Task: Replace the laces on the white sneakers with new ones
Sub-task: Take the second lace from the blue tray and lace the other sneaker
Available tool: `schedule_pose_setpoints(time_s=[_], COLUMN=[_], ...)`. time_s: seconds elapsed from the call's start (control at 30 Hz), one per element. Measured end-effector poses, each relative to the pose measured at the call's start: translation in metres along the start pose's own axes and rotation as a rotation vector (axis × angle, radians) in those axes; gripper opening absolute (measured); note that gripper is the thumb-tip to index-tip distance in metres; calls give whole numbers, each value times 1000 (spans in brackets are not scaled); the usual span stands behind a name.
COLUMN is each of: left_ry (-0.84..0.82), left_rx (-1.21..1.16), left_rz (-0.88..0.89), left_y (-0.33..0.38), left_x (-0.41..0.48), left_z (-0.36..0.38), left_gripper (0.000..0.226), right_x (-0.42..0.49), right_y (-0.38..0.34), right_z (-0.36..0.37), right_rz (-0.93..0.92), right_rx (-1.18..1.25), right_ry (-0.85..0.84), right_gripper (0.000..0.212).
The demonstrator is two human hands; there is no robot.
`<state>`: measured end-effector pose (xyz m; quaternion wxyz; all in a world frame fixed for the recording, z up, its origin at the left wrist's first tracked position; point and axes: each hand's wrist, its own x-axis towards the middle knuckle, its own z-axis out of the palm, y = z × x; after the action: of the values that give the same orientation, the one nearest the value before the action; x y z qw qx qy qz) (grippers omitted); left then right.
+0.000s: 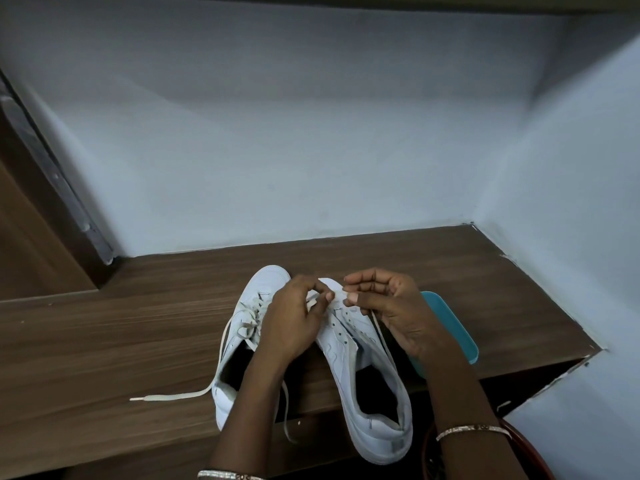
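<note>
Two white sneakers stand side by side on a wooden desk (104,341), toes pointing away from me. The left sneaker (242,341) is laced, and its loose lace (173,397) trails left across the desk. The right sneaker (367,375) shows several bare eyelets along its lower rows. My left hand (294,317) pinches a white lace near the toe end of the right sneaker. My right hand (391,306) pinches the same lace (381,334) just across from it, and the lace runs down under that palm.
A teal tray (453,327) lies on the desk right of the right sneaker, partly behind my right wrist. Blue-grey walls close the desk at the back and right. A dark wooden panel stands at the far left. A red-brown object (533,455) sits below the desk edge, bottom right.
</note>
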<state>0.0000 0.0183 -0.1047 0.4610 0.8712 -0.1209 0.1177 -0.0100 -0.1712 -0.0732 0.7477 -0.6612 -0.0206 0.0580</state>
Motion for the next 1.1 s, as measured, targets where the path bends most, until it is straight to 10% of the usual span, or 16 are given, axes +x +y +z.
schedule_pose_setpoints(time_s=[0.4, 0.77, 1.1], left_ry=[242, -56, 483], left_rx=[300, 217, 402], left_rz=[-319, 79, -395], left_y=[8, 17, 24], left_x=[-2, -1, -7], left_z=[8, 12, -8], left_gripper=[12, 24, 18], right_x=[-11, -4, -9], right_y=[-6, -12, -14], right_z=[-54, -6, -38], right_rz=[77, -84, -18], right_rx=[-320, -271, -214], right_ry=[156, 40, 122], right_gripper=[12, 11, 16])
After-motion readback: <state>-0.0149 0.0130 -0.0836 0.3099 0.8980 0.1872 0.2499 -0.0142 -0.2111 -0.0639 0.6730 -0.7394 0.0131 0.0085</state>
